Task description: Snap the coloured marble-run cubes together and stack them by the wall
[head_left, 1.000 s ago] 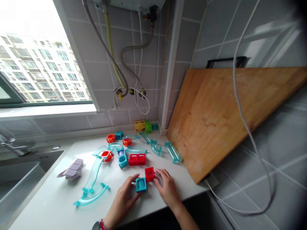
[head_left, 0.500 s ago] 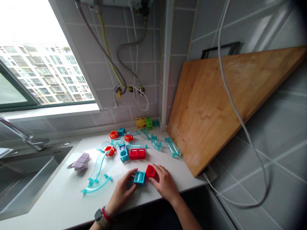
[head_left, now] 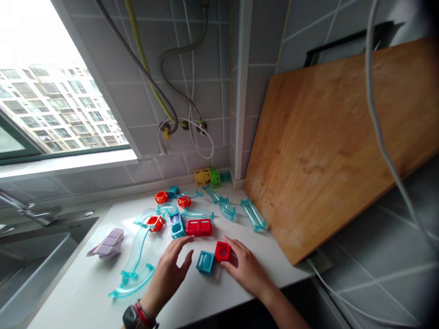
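Note:
With thumb and fingers, my right hand (head_left: 245, 265) grips a red cube block (head_left: 222, 252) that has a round opening. Against its left side sits a blue cube block (head_left: 205, 262) on the counter. My left hand (head_left: 172, 266) is apart from the blue cube, fingers stretched and thumb spread, holding nothing. Just beyond its fingertips lie a red double block (head_left: 199, 227) and a blue block (head_left: 177, 229) joined to a pale purple one (head_left: 174, 218).
Clear teal track pieces (head_left: 135, 256) spread over the left of the white counter, more at the back. Orange blocks (head_left: 155, 223) and yellow blocks (head_left: 202, 177) stand farther off. Purple pieces (head_left: 111, 242) lie near the sink (head_left: 44, 269). A wooden board (head_left: 329, 146) leans at right.
My left hand has let go of the blue cube and moved left and away from it. My right hand still holds the red cube. The view has shifted slightly.

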A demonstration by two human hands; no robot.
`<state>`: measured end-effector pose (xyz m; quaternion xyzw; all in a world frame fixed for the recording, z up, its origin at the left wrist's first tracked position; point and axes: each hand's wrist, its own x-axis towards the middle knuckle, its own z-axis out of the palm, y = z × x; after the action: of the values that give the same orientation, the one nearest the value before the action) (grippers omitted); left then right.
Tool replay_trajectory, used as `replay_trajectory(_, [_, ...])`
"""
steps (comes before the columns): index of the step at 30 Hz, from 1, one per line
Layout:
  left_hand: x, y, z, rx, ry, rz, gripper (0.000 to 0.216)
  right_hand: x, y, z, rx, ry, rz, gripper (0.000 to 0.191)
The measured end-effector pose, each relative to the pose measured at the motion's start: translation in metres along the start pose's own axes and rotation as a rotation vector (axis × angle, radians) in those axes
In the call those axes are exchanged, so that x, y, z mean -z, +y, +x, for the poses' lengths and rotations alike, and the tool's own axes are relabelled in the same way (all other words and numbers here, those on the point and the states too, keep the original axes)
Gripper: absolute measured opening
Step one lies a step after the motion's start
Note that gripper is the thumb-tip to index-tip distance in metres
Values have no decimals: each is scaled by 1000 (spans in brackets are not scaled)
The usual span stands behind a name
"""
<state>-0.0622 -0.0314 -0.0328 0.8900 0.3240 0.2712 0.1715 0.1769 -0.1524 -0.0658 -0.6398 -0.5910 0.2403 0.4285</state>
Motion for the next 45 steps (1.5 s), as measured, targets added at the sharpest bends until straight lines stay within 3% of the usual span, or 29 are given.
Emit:
replay_trajectory(4, [4,-19,58,-71,-110,128,57,31,0,30,57,-244,-78,76])
replay_trajectory(7, [-4,-30,86,-70,-162,167,62,51,-5,56,126,-383,-93,84])
replay_trajectory(9, [-7,-34,96,-73,-196,166,60,57,-11,75,163,-374,-44,73])
replay_trajectory(11, [-6,-35,99,-83,-223,145,58,54,-15,93,172,-272,11,56])
replay_trajectory(16, [3,-31,90,-19,-111,-139,47,31,-11,116,158,-93,184,32])
replay_trajectory(20, [2,-21,73,129,-9,-490,44,17,-2,108,70,-58,339,38])
replay_trajectory(25, [-19,-10,55,373,-172,-1013,43,10,-4,98,22,-195,472,68])
replay_trajectory(27, [-27,-10,51,407,-212,-1109,45,11,-8,98,21,-249,449,67])
replay_trajectory(31, [-32,-10,48,374,-209,-1091,55,15,-11,99,3,-241,397,52])
replay_trajectory(35, [-34,-7,48,292,-133,-962,85,15,-7,98,-67,-120,471,55])
replay_trajectory(40, [-45,0,43,267,-218,-836,101,12,-2,99,-176,39,601,53])
replay_trajectory(43, [-53,7,37,230,-202,-725,125,9,-5,101,-194,69,648,53])
replay_trajectory(45, [-58,11,36,221,-189,-653,129,5,-7,101,-202,54,690,53])
